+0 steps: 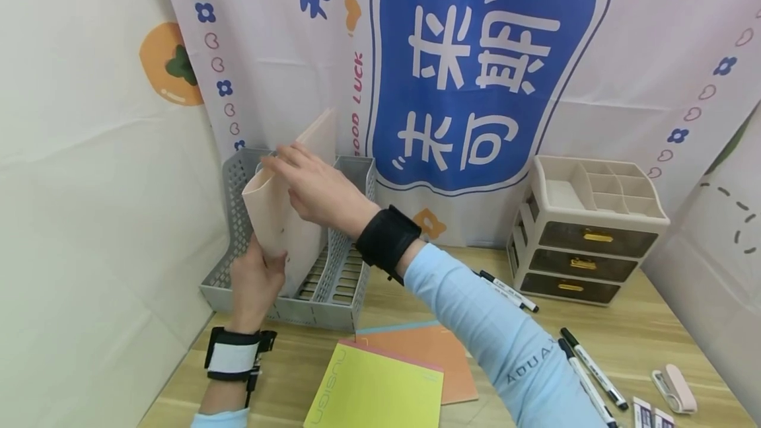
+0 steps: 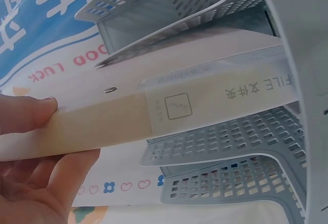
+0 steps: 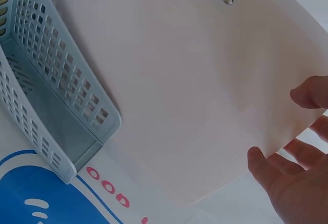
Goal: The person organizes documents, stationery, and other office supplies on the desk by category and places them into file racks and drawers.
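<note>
A pale pink file folder [image 1: 303,243] stands upright in a compartment of the grey file rack [image 1: 333,316] in the head view. Low on the folder's spine [image 2: 113,116], my left hand [image 1: 255,279] grips it between thumb and fingers. My right hand [image 1: 324,187] holds the folder's top edge, thumb on one face and fingers on the other in the right wrist view. The spine's label [image 2: 220,90] reads "FILE" in the left wrist view, and its lower end sits behind the rack's front wall [image 2: 302,106].
In front of the rack lie a yellow notebook [image 1: 380,388] and an orange one [image 1: 440,355] partly under it. Several markers [image 1: 594,368] and a pink stapler [image 1: 674,388] lie at the right. A drawer organizer [image 1: 588,236] stands at the back right.
</note>
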`<action>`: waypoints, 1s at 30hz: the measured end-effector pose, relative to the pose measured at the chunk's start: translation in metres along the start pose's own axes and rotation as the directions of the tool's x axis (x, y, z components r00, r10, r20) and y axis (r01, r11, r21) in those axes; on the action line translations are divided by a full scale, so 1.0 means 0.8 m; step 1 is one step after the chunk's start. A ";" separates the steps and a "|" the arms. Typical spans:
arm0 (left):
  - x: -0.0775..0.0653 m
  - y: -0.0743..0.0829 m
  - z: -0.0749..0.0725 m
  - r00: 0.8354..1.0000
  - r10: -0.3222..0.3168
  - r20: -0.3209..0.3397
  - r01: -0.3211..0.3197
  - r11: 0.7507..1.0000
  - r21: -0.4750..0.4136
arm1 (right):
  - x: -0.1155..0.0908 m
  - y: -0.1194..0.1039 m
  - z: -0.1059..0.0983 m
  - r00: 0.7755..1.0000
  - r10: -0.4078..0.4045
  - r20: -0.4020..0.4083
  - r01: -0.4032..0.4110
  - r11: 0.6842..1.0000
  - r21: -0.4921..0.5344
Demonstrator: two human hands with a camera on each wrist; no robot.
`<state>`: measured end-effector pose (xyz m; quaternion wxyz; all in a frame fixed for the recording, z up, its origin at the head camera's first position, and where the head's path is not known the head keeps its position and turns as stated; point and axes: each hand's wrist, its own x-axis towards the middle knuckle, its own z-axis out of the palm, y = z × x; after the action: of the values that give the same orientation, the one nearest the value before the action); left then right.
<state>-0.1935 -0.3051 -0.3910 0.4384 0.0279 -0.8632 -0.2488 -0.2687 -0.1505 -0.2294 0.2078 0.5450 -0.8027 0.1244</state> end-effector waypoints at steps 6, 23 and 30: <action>0.008 0.000 -0.004 1.000 -0.011 0.021 0.011 1.000 -0.005 | 0.006 -0.001 -0.006 1.000 0.004 0.009 -0.004 1.000 -0.013; -0.007 -0.024 0.021 0.995 -0.028 0.091 0.032 0.998 -0.047 | 0.002 0.021 0.028 0.992 0.072 0.100 -0.073 0.997 0.006; -0.016 -0.031 0.030 0.992 -0.043 0.123 0.045 0.999 -0.012 | -0.007 0.027 0.042 0.987 0.100 0.130 -0.105 0.994 0.038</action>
<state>-0.2083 -0.3139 -0.4238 0.3793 0.0283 -0.8858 -0.2658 -0.2934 -0.1518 -0.2612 0.1372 0.5144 -0.8383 0.1176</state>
